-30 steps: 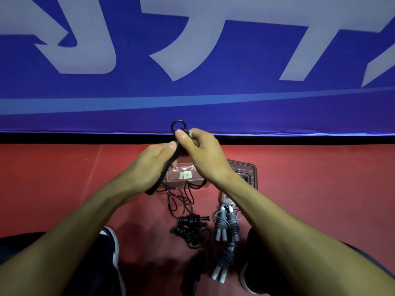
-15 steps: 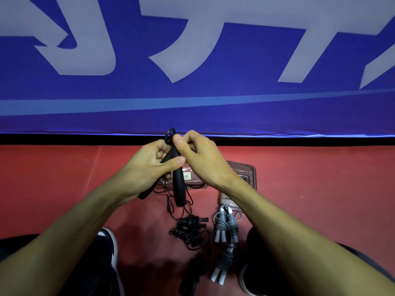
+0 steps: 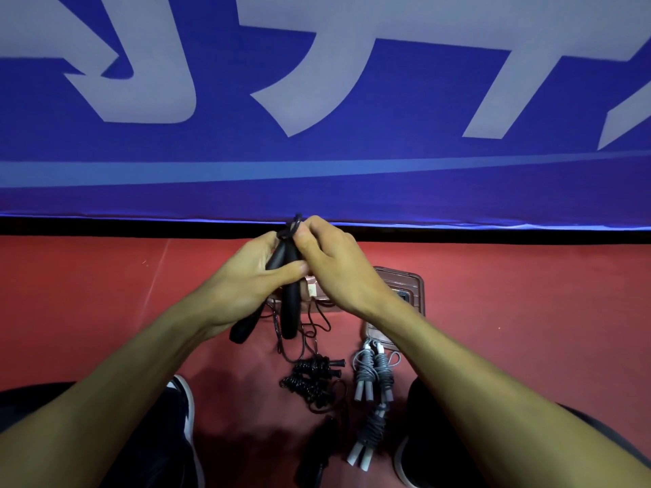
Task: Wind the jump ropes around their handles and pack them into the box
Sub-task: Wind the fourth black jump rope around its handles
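Note:
My left hand grips two black jump-rope handles side by side, their lower ends pointing down. My right hand pinches the thin black rope in a small loop at the handles' top. The loose cord hangs down to the red floor. Behind my hands lies a clear box, partly hidden by my right wrist. On the floor below it lie wound ropes: a black bundle and two grey bundles.
A blue banner with large pale letters stands across the back, its lower edge just behind my hands. My shoes rest on the red floor either side of the bundles. Another dark object lies at the bottom centre.
The rope loop above my hands has shrunk and drawn down to the handle tops. The second handle has swung down to hang beside the first. My hands have closed together.

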Demonstrator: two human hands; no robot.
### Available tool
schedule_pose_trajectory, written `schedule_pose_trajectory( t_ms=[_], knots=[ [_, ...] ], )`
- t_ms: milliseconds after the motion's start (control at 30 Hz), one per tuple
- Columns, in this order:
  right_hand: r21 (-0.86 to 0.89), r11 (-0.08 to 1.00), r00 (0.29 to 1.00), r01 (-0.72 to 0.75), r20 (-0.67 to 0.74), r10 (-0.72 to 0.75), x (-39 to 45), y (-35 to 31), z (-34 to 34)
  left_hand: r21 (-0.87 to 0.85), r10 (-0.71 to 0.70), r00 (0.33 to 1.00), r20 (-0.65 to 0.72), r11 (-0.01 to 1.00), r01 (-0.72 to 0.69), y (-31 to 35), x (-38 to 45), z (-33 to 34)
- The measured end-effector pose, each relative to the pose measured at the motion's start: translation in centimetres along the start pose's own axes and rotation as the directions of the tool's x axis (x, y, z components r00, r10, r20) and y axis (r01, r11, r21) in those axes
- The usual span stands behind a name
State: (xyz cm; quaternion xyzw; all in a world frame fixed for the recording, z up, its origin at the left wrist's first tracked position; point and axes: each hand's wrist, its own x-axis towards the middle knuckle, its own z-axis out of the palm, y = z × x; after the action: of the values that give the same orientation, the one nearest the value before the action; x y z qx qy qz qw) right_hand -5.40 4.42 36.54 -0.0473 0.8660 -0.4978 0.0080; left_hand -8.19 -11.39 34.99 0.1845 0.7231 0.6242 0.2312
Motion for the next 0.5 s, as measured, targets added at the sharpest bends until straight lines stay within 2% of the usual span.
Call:
schedule_pose_trajectory(
  t_ms=[100, 233, 333, 500],
  knots=[
    [-0.034, 0.999, 0.999, -0.027, 0.017, 0.027, 0.0, 0.3, -0.1, 0.076, 0.024, 0.991, -0.134, 0.997, -0.014, -0.2, 0.2, -0.2],
    [-0.073, 0.997, 0.998, -0.002, 0.062, 0.007, 0.4, 1.2, 0.1, 0.195, -0.02, 0.984, -0.179, 0.979, 0.056, -0.8, 0.2, -0.6],
    [-0.047, 0.998, 0.993, 0.035, 0.117, -0.029, 0.0, 1.0, 0.7, 0.315, 0.044, 0.974, -0.224, 0.948, 0.03, -1.0, 0.3, -0.3],
    [0.125, 0.992, 0.998, 0.017, -0.064, -0.009, 0.6, 1.1, 1.2, 0.49, 0.159, 0.97, -0.186, 0.87, -0.049, -0.5, -0.1, 1.1]
  ],
)
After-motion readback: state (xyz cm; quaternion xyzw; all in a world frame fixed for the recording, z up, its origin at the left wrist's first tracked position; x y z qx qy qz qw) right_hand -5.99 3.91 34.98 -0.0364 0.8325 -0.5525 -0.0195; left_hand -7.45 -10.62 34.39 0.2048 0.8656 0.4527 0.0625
